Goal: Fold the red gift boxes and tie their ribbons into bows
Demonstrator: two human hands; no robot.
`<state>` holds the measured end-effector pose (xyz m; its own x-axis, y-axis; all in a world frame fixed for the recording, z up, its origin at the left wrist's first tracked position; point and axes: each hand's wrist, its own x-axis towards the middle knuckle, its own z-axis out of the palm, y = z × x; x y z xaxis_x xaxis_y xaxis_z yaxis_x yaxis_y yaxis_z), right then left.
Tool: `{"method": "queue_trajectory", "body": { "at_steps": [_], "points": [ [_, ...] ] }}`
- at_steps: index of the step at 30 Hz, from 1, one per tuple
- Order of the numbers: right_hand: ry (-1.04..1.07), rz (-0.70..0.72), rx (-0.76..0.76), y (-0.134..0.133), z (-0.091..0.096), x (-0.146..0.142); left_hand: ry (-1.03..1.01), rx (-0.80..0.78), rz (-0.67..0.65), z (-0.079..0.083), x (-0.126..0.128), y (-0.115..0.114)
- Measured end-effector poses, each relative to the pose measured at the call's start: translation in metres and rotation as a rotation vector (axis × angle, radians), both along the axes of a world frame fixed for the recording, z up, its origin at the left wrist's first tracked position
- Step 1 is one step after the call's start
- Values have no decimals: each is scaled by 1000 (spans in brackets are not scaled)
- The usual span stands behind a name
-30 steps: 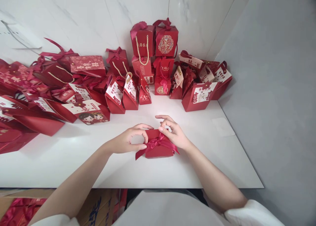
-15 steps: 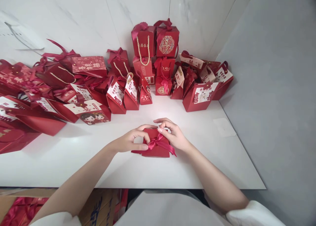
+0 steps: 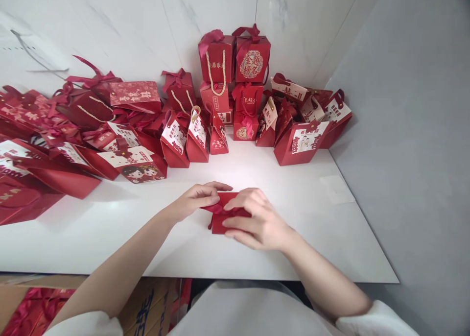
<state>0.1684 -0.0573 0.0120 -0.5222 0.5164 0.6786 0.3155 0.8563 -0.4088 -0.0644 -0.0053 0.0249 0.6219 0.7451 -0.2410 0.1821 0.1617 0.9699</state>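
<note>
A small red gift box (image 3: 220,227) stands on the white table in front of me, with a crimson ribbon (image 3: 217,209) across its upper part. At the box's upper left corner, my left hand (image 3: 196,199) grips it, thumb in front and fingers stretched behind. My right hand (image 3: 257,218) lies over the front and right side, slightly blurred, its fingers bent and apart against ribbon and box. That hand covers most of the bow and the right half of the box. A short dark red end shows at the box's lower left.
Many finished-looking red gift boxes (image 3: 176,145) with ribbons and rope handles line the wall, some stacked (image 3: 253,59). A pale flat square (image 3: 337,189) lies at the right. Below the table edge, a cardboard carton (image 3: 147,306) stands near more red ribboned pieces (image 3: 36,311).
My right hand has come down and forward over the box front, hiding the bow that showed before. The left hand has shifted up and left, off the bow loop to the box's corner.
</note>
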Motion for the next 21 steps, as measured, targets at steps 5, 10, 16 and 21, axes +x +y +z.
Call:
{"method": "queue_trajectory", "body": {
  "at_steps": [5, 10, 16, 21],
  "points": [
    [-247, -99, 69, -6, -5, -13, -1, -6, 46, -2, -2, 1],
    [-131, -83, 38, 5, -3, -2, -31, 12, 152, -4, -1, 5],
    [77, 188, -245, 12, -1, 13, 87, 25, 188, -3, 1, 5],
    [59, 296, -443, 13, -6, 17, 255, 224, 118, 3, 4, -1]
  ]
}}
